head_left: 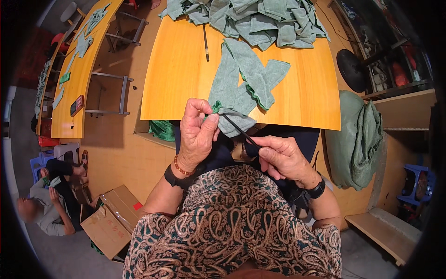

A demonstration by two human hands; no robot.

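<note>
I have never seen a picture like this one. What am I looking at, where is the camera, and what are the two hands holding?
There is no machine here: a person works with two bare hands. The one picture comes from a wide camera worn on the person's head, looking down, so straight edges bend near the rim. The left hand pinches the edge of a green cloth that lies partly on an orange table. The right hand grips one end of a thin black strip that runs up to the left hand. A heap of similar green cloths lies at the table's far edge, with a dark slim tool beside it. Another person sits on the floor at lower left.
</note>
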